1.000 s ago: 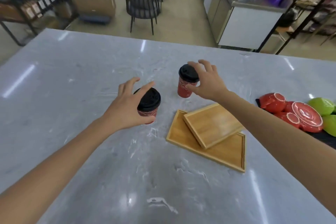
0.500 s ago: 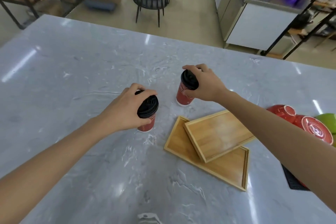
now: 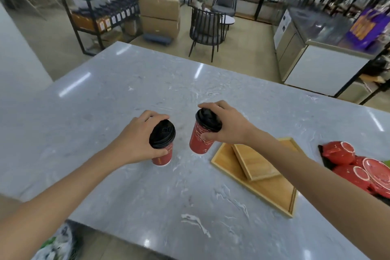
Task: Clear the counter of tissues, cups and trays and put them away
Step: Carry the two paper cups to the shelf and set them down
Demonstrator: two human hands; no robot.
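Two red paper cups with black lids are over the grey marble counter [image 3: 105, 112]. My left hand [image 3: 135, 139] grips the left cup [image 3: 162, 157] around its lid; its base looks to be on or just above the counter. My right hand [image 3: 230, 126] holds the right cup [image 3: 199, 141] near the lid, tilted and lifted off the surface. To the right lie two wooden trays, a small tray [image 3: 256, 162] resting across a large tray [image 3: 268, 188]. No tissues are in sight.
Red bowls and dishes [image 3: 358, 167] sit on a dark mat at the counter's right edge. A bin with white rubbish [image 3: 57, 245] shows below the near left corner. Beyond the counter stand a black chair [image 3: 207, 27], cardboard boxes [image 3: 159, 12] and shelving.
Both hands closed on the cups. The right cup has been lifted and tilted. The camera has tipped upward, showing more of the shop beyond.
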